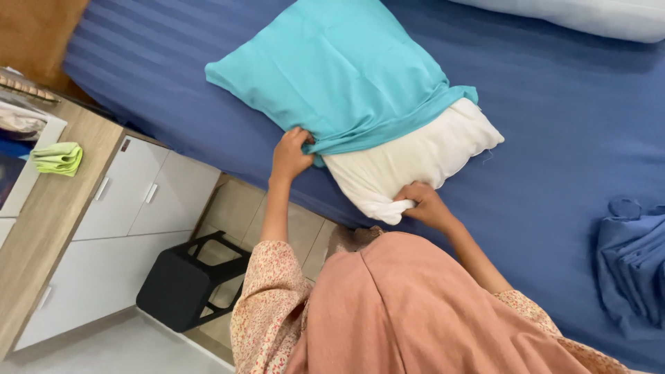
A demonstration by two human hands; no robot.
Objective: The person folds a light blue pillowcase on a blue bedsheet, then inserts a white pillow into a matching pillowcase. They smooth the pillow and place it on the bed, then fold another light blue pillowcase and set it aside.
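One pillow (pixel 415 163), white, lying on the blue bed sheet (pixel 554 138) near the bed's edge, more than half of it inside one turquoise pillowcase (pixel 332 76); the bare end sticks out toward the person. Left hand (pixel 289 156): closed on the bunched open edge of the pillowcase at the pillow's side. Right hand (pixel 422 202): closed on the bare corner of the pillow nearest the bed's edge. Risks, as judged: the gathered hem is bunched on one side only, so the cover could ride up crooked or slip off the filling if that grip loosens; the pillow sits close to the mattress edge and could slide to the floor if pulled that way; the pinched corner could fold inside the cover and leave a lump. Other items: one second white pillow (pixel 596 15) at the far side, partly out of frame; one heap of folded blue cloth (pixel 634 266) on the bed at the right; one folded green cloth (pixel 59 158) on a wooden counter (pixel 41 228); one black stool (pixel 183 284) on the floor; white cabinet fronts (pixel 131 194), three handles visible.
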